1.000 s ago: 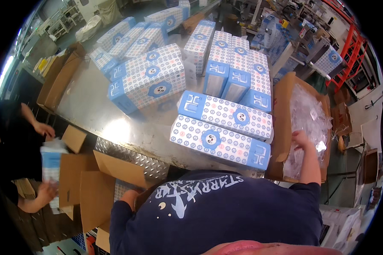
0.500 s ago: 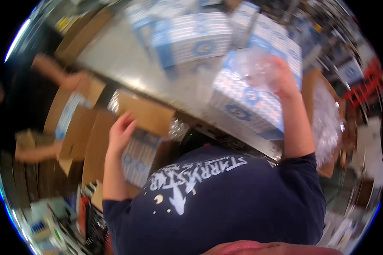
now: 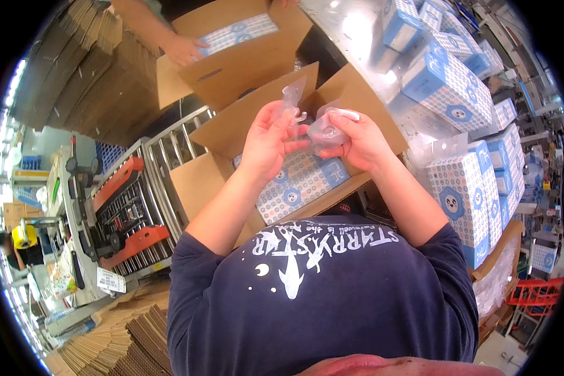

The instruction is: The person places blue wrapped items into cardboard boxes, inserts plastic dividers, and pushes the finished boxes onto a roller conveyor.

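My left hand [image 3: 268, 139] pinches a small clear plastic bag [image 3: 294, 93] between closed fingers. In my right hand [image 3: 361, 139] is another clear plastic bag [image 3: 326, 130], with a pale rounded part showing through it. Both hands are close together above an open brown carton [image 3: 200, 191], its flaps folded outward. Inside that carton, beneath my hands, lie blue-and-white patterned boxes [image 3: 292, 197]. What exactly the bags contain is too small to make out.
Another person's hand [image 3: 185, 50] touches a second open carton [image 3: 219, 78] holding a blue-and-white box. A metal table [image 3: 351, 25] bears several patterned boxes [image 3: 446, 88]. Left are a roller conveyor [image 3: 180, 141] and stacked flat cardboard [image 3: 75, 69]; clear bags [image 3: 492, 288] fill a carton at right.
My right hand has come from above the table boxes to the open carton, bringing clear plastic bags. My left hand, loosely open and apparently holding nothing before, now grips one bag. The view has turned leftward.
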`<state>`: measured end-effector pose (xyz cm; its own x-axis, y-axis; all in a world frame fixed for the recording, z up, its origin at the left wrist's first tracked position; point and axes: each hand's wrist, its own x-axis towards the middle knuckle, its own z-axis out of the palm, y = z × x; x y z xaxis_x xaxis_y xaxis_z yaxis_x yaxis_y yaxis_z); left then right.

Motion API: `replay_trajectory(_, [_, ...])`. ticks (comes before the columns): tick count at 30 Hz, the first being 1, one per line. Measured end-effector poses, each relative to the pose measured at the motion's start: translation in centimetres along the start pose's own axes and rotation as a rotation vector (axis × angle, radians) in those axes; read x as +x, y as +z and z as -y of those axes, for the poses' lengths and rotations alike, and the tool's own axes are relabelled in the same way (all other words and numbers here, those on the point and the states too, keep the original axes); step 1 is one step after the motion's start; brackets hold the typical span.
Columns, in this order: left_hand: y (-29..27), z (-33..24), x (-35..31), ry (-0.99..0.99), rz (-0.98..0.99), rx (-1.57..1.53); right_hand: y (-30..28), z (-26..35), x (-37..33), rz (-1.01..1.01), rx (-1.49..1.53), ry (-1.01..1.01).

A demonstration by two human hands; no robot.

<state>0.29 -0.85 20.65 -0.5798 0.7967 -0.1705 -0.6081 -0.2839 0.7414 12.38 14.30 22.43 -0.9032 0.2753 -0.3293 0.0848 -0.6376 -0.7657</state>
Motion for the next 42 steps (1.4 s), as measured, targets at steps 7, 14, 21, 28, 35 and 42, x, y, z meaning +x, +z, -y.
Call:
replay_trajectory(7, [-3.7, -1.0, -0.6, -0.112, 0.057, -0.209, -0.6, 1.3, -0.4, 0.011, -0.089, 0.024])
replay_trajectory(14, [-3.8, -1.1, 1.2, -0.293, 0.095, -0.027, -7.1, 6.7, -4.1, -0.109, -0.126, -0.199])
replay_trajectory(21, [-8.1, 1.6, 5.3, -0.345, -0.073, 0.881, -19.9, 14.5, -15.1, -0.429, -0.306, -0.621])
replay_trajectory(28, [-12.0, 2.4, 8.8, -0.555, -0.014, 1.547, -36.0, 16.5, -44.5, -1.758, -0.702, -0.576])
replay_trajectory(35, [-14.4, 3.2, 10.0, -0.478, 0.135, 1.469, -41.9, -1.8, -58.7, -2.209, -0.178, 0.064])
replay_trajectory(42, [-9.4, 0.9, 9.2, -0.468, 0.288, 2.054, -42.8, -3.4, -60.5, -1.940, -0.574, 0.726])
